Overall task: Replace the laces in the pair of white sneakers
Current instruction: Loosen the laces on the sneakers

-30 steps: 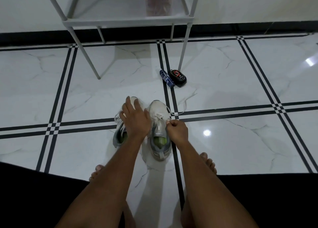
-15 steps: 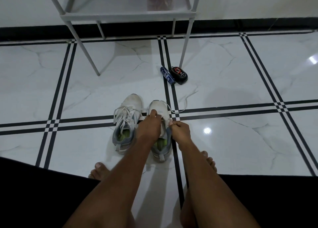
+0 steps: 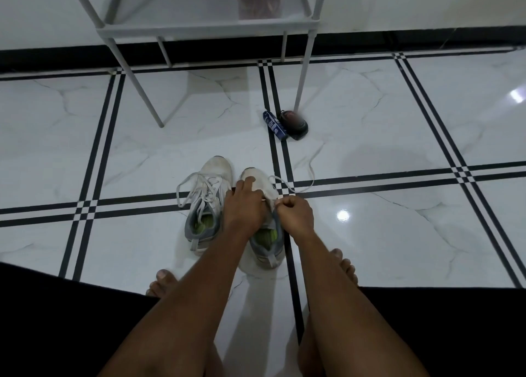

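The right sneaker point(image 3: 262, 214) stood on the floor point(image 3: 370, 234) beside the left sneaker point(image 3: 207, 203), toes away from me. My left hand point(image 3: 244, 208) rested on its upper, fingers bent over the lacing, and my right hand point(image 3: 296, 216) pinched the lace point(image 3: 301, 187), whose loose end trailed on the tiles. I judged I was at the unlacing step, early in the task. The next move called for pulling the lace out eyelet by eyelet. The left sneaker was laced. Farther off lay a blue box point(image 3: 274, 125) and a dark thing point(image 3: 294, 122), by a rack leg point(image 3: 303, 80).

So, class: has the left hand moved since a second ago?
Yes. The left hand has shifted right, off the left sneaker onto the right sneaker.
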### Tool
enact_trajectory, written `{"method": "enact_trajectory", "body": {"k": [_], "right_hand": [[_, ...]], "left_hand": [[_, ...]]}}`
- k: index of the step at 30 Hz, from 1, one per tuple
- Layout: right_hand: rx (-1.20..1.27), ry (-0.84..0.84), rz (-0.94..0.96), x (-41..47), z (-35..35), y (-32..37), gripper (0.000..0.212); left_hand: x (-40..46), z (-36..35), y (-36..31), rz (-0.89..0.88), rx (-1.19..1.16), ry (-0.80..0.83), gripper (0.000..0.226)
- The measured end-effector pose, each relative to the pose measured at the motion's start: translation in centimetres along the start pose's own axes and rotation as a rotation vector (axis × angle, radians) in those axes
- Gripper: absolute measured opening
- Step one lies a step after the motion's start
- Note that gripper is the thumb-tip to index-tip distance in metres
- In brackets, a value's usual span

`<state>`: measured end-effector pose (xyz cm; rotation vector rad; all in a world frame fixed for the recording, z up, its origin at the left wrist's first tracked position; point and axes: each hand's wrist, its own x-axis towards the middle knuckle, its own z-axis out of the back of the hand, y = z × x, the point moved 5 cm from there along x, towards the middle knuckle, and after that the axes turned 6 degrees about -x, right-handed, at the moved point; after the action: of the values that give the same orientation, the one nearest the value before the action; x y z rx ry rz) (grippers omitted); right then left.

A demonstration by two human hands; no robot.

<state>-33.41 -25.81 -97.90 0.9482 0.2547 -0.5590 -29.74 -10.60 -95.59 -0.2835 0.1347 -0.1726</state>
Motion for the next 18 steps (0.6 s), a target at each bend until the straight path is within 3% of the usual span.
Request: {"method": "enact_trajectory", "body": {"k": [2,4,7,9,11,15,16,18], "right_hand": [[-0.006,-0.002,-0.006,0.0,0.1,0.0,0.022],[-0.007,-0.007,-0.016,0.1,0.1,-0.1,0.024],[0.018,-0.017,-0.058,0.1,0.2,-0.4,0.02],[0.03,-0.009,-0.072,0.1,0.2,-0.4,0.019],[0.021,0.013,-0.069,-0.1,0.1,-0.2,0.018],[0.009,0.027,-0.069,0.0,-0.1,-0.2,0.019],[0.003,0.026,-0.064,0.0,-0.1,-0.2,0.021],[-0.003,0.022,-0.061,0.0,-0.1,-0.1,0.026]], "left_hand": [[-0.1,-0.1,-0.1,-0.035,0.039,-0.024,0.029],[0.0,1.1,0.0,0.013,-0.059,-0.152,0.025],[-0.1,4.5,2.3,0.46,-0.576,-0.57,0.02],[-0.5,5.8,3.1,0.582,-0.638,-0.733,0.02],[-0.2,6.0,2.3,0.364,-0.396,-0.657,0.025],[0.4,1.1,0.0,0.019,-0.082,-0.063,0.039],[0.2,0.1,-0.1,-0.018,0.014,0.011,0.035],[-0.1,-0.1,-0.4,-0.069,0.083,-0.017,0.025]]}}
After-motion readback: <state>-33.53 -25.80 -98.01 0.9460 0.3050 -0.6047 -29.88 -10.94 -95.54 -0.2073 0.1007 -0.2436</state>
